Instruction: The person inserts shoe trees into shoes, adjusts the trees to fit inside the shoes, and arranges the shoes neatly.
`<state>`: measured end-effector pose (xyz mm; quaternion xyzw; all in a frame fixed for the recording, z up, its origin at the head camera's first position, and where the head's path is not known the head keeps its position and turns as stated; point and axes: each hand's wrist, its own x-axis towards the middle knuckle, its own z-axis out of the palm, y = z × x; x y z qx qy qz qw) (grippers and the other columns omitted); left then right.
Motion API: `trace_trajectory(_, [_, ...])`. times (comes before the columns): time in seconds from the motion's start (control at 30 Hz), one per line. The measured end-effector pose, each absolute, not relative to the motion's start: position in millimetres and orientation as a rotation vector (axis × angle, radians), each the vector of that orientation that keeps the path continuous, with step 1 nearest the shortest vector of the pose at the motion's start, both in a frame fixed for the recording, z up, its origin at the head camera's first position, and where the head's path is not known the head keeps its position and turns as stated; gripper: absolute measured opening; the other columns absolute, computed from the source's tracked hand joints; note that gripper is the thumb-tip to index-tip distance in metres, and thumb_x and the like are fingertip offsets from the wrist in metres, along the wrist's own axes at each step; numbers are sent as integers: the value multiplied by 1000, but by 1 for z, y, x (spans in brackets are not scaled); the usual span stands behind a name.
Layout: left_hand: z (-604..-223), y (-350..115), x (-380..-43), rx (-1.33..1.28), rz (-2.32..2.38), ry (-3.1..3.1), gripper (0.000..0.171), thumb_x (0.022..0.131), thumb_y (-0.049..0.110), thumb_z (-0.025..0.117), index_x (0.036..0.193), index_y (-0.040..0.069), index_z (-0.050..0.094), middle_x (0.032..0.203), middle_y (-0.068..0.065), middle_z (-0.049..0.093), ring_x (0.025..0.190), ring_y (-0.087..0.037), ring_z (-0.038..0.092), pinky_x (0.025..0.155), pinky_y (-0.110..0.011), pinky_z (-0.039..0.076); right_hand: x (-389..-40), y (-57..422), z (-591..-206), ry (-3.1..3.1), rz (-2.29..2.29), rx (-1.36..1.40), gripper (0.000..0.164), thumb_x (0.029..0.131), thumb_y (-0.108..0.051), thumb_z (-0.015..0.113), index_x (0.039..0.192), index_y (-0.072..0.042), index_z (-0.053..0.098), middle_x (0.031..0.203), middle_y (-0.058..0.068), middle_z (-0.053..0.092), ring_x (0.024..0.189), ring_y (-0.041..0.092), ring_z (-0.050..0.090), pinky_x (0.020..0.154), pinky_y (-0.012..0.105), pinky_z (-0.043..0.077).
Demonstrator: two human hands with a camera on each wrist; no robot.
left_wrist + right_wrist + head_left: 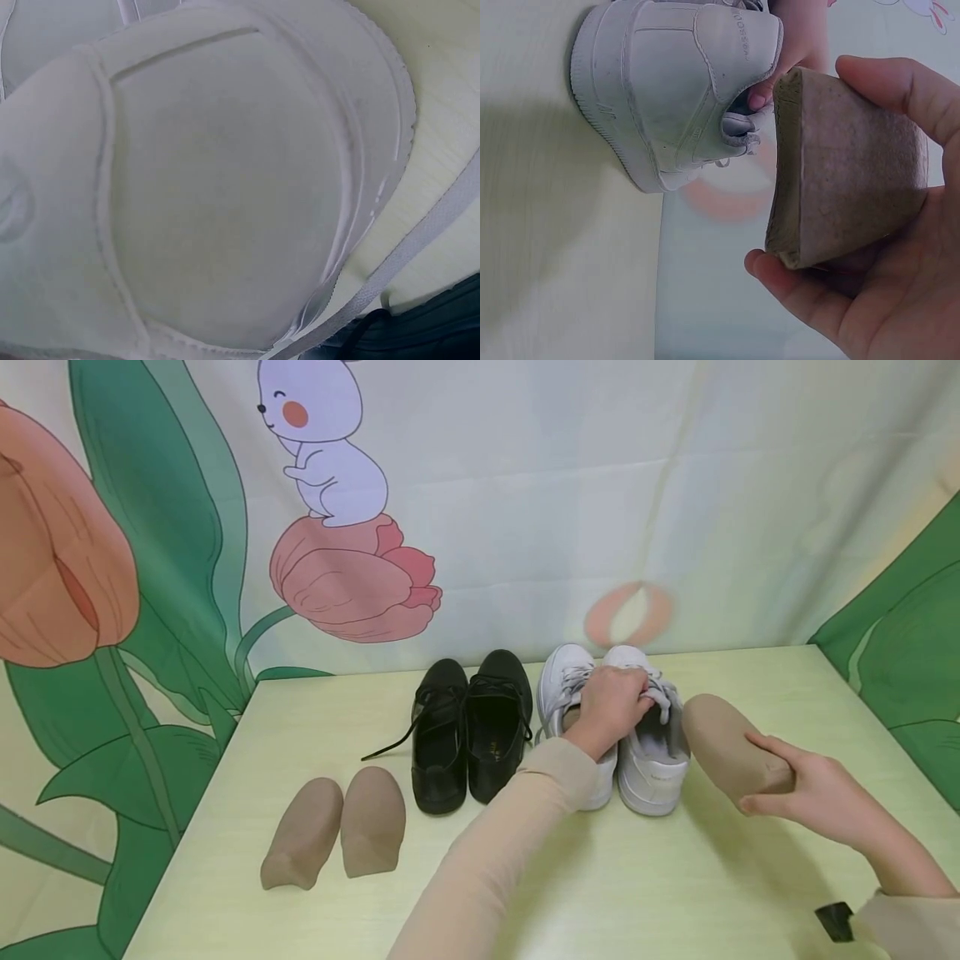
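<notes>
Two white lace-up sneakers stand side by side, the left sneaker (558, 681) and the right sneaker (654, 777). My left hand (611, 706) reaches over them, its curled fingers gripping the tongue and laces at the right sneaker's opening. A bit of brown shows inside the left sneaker, mostly hidden by my hand and wrist. My right hand (813, 785) holds a brown molded cardboard shoe insert (723, 739) by its blunt end, thumb and fingers on opposite sides. Its rounded end points toward the right sneaker. The right wrist view shows the insert's open hollow edge (787, 165) near the sneaker heel (667, 82).
Black lace-up shoes (440, 735) stand left of the sneakers, one lace trailing on the pale table (637, 893). Two more brown inserts (303, 835) lie at the front left. A printed curtain (510, 527) hangs behind the table's back edge.
</notes>
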<state>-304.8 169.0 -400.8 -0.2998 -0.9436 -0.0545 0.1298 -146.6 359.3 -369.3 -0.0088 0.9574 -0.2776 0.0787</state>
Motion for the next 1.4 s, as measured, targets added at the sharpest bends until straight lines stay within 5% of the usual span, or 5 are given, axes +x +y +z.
trace_trajectory(0.43, [-399,171,-305,-862,-193,-2778,15,85,41,54,88,30,64,82,17,66,82,-9,62,77,-24,45,-150,356,-365,2865,-855,-62,88,70,-41,72,140,-8,29,131,32,40,111,40,46,79,48,42])
trace_trajectory(0.9, [-397,168,-307,-835,-275,-2850,15,85,43,54,84,30,60,77,16,61,75,-8,58,62,-22,45,-157,349,-359,2828,-822,-114,88,69,-41,73,138,-5,32,132,31,39,111,38,45,79,47,42])
trace_trajectory(1.4, [-392,168,-310,-856,-338,-2937,12,84,40,56,85,28,60,81,14,61,76,-7,57,59,-21,44,-166,339,-350,2786,-828,-172,85,69,-40,72,137,-6,34,129,29,43,105,32,49,76,40,44])
